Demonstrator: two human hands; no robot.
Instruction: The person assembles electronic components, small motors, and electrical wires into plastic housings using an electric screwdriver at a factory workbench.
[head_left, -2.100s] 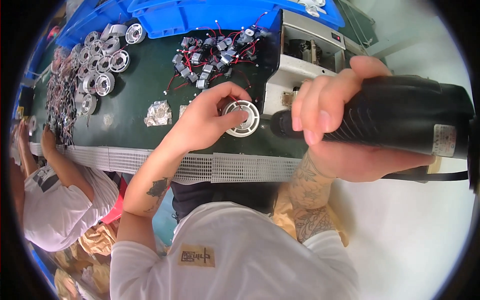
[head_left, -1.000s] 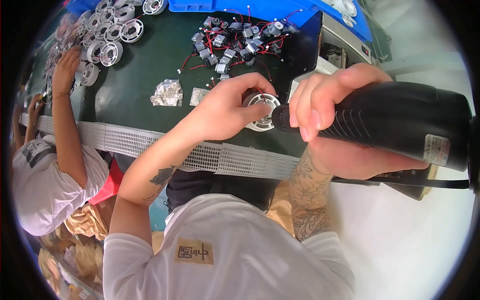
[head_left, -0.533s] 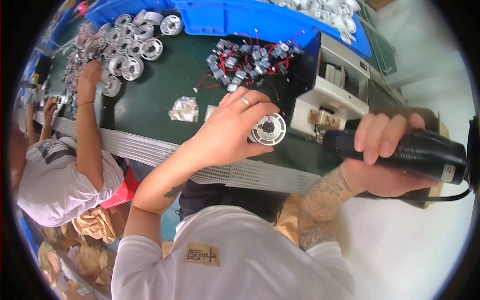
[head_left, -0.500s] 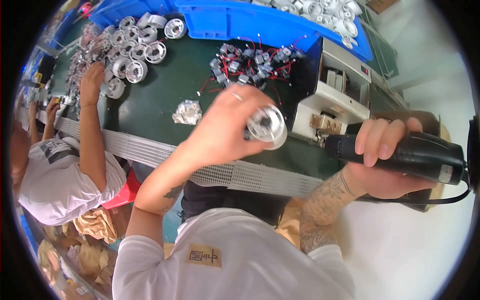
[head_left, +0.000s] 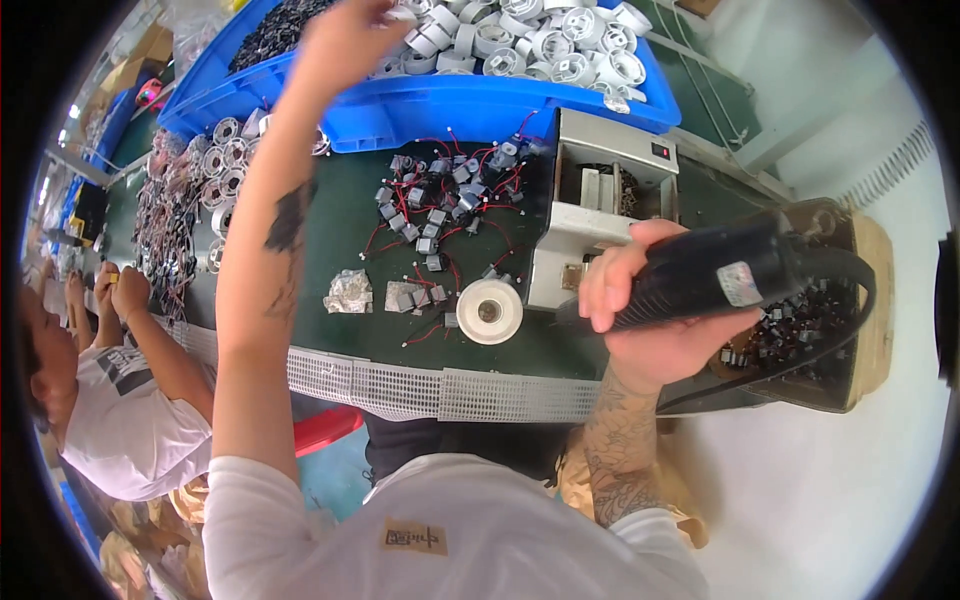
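Observation:
My left arm stretches up over the blue bin (head_left: 450, 110), with my left hand (head_left: 338, 48) at the pile of white round plastic housings (head_left: 495, 38). Its fingers are blurred and partly cut off by the view's edge, so whether they grip a housing cannot be seen. My right hand (head_left: 645, 345) is wrapped around a black electric screwdriver (head_left: 690, 268), held slanting with its tip end toward the left. One white round housing (head_left: 490, 311) lies on the green table just left of the screwdriver's front end. Beside it are small silver motors (head_left: 425, 296) with red wires.
A beige metal machine (head_left: 618, 165) stands behind the screwdriver. More wired motors (head_left: 445, 190) are heaped mid-table, near crumpled foil (head_left: 348, 291). A cardboard box (head_left: 870, 330) of small dark parts sits at the right. A co-worker (head_left: 130, 420) works at the left.
My left hand has let go of the white housing and swung up to the bin. The housing now lies on the table. The view has shifted, and the screwdriver has moved left and tilted.

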